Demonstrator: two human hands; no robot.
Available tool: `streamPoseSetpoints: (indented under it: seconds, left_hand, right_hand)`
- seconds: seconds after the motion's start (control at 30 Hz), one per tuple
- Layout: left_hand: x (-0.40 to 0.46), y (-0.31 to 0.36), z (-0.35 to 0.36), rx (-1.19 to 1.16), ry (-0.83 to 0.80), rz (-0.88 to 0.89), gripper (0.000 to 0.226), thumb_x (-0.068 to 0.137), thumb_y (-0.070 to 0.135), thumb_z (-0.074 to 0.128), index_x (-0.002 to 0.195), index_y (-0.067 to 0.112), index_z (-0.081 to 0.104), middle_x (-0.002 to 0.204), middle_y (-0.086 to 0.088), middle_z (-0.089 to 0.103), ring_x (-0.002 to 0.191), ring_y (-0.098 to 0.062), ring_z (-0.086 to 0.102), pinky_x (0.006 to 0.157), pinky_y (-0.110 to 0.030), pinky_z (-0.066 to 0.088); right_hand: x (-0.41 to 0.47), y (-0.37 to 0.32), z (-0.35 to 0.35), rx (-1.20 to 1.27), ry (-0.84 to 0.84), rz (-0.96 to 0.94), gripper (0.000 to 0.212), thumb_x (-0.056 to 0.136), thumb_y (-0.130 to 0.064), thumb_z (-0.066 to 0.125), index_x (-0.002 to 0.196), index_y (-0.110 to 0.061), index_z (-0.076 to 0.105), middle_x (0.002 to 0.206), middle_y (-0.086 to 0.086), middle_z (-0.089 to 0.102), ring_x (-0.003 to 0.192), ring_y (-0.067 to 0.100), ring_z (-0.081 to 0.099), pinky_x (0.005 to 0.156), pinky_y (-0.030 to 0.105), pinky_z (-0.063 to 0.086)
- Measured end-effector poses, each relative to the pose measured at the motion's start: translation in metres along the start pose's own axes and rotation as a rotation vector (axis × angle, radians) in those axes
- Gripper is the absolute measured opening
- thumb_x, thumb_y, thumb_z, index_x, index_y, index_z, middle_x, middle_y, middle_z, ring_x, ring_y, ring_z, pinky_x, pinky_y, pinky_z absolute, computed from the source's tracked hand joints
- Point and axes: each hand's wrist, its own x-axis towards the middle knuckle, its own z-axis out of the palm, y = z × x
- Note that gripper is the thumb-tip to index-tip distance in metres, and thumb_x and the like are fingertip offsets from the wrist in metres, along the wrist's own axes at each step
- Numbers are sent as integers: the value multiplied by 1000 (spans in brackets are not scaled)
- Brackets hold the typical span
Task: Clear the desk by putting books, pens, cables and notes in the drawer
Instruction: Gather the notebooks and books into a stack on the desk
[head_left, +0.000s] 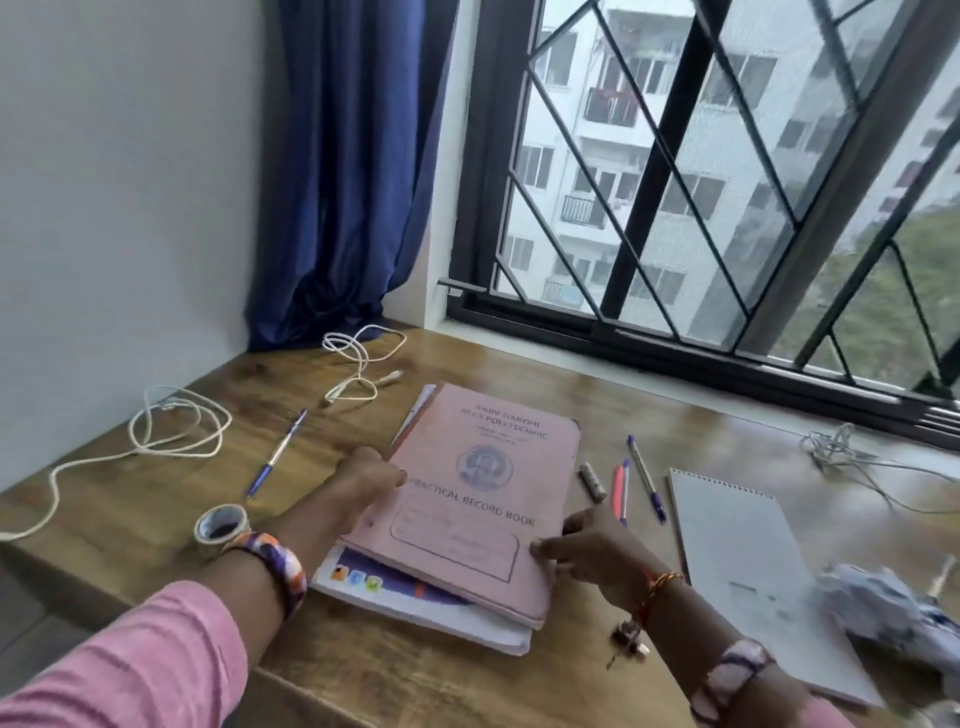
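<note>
A person's left hand (363, 480) and right hand (582, 545) clasp opposite long edges of a pink record book (472, 499) stacked on a white book (415, 603), mid-desk (415, 680). The book's long axis runs away from the person, between both hands; no drawer is in view.

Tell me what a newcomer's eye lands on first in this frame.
The pink record book at the desk's centre, atop a white book, with the left hand and right hand at its sides. Next, white cables coiled at left and the barred window behind.
</note>
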Motion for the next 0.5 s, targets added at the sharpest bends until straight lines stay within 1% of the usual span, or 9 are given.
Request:
streamPoseSetpoints:
  seconds: [0.07,0.13,0.17,0.23,0.3,0.33,0.4,0.47,0.5]
  left_hand:
    - [0,4,0,-5,-25,27,16,89,4,52,103,1,60,97,-13,57,82,-22,54,66,-26,39]
    - [4,4,1,28,-29,40,18,88,2,51,102,2,61,96,-14,60,85,-25,57,69,-27,43]
    - [5,3,3,54,-12,45,19,86,2,51,101,3,62,97,-14,62,89,-27,59,71,-28,45]
    - [6,-1,5,99,32,53,22,82,4,52,101,4,62,102,-15,65,95,-31,61,75,-31,50]
    - [8,-4,6,146,50,46,25,81,6,52,104,3,61,104,-17,64,97,-33,60,75,-34,52]
    - [8,-4,6,165,52,41,25,81,7,52,104,2,60,104,-18,63,96,-33,61,73,-35,53]
    - [6,-3,5,187,56,33,24,81,7,52,103,0,59,103,-19,63,94,-35,61,69,-36,54]
    - [2,0,3,205,67,32,21,80,6,53,99,-1,59,100,-19,63,91,-34,62,63,-35,53]
    - [1,0,4,210,69,29,20,80,5,53,98,-2,59,96,-18,63,87,-32,62,58,-32,51]
  right_hand:
    - [-7,7,1,69,-56,21,15,77,12,63,69,-1,63,63,5,70,56,15,66,47,20,49]
    - [-11,12,3,129,-72,20,15,79,15,58,75,1,65,72,9,72,65,19,69,54,25,56]
    - [-10,14,4,146,-54,15,16,80,15,57,78,1,65,77,10,72,70,21,68,57,27,57]
    - [-9,14,4,139,-4,14,13,82,12,56,84,2,64,85,11,69,76,21,66,55,25,56]
    - [-6,11,3,113,16,20,12,82,9,58,89,0,63,91,13,67,79,20,62,50,23,49]
    - [-5,10,3,103,15,22,12,82,8,59,88,-1,63,92,13,65,79,21,60,50,23,47]
    - [-3,8,3,97,8,36,12,82,8,59,84,-3,63,90,12,65,79,21,60,54,26,47]
    - [-2,9,3,93,15,56,10,82,6,61,85,-3,63,93,13,67,84,23,62,58,28,48]
    - [-2,9,3,86,29,65,9,81,5,62,87,-1,63,97,17,67,89,27,63,59,28,47]
